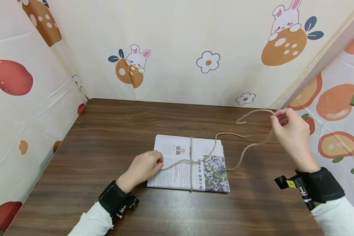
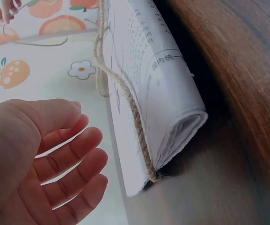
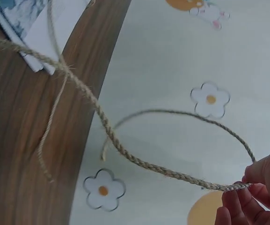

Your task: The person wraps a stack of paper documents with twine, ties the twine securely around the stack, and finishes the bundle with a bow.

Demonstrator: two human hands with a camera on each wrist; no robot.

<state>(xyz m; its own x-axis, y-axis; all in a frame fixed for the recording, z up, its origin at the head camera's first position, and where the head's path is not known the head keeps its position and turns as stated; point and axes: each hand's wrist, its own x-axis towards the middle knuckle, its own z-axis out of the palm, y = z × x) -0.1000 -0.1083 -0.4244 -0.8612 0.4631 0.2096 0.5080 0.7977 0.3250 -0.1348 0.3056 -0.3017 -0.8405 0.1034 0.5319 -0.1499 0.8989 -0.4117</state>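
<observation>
A folded stack of newspapers [image 1: 177, 177] lies on the table, with jute twine [image 1: 191, 178] running down its middle and another length crossing its top sideways. My left hand [image 1: 144, 165] is over the stack's left edge; in the left wrist view its fingers [image 2: 76, 152] are loosely bent, holding nothing, apart from the paper. Off to the right and raised, my right hand [image 1: 293, 132] pinches the twine between thumb and fingers. From that pinch one stretch of twine [image 3: 167, 172] runs back to the stack, and a short free end curves away. A second loose end rests beyond the stack.
The dark wooden table [image 1: 106, 131] meets a patterned cloth backdrop [image 1: 171, 65] at its far edge. More printed cloth [image 1: 339, 114] stands close beside my right hand. Black straps with small cameras [image 1: 318, 185] sit on both wrists.
</observation>
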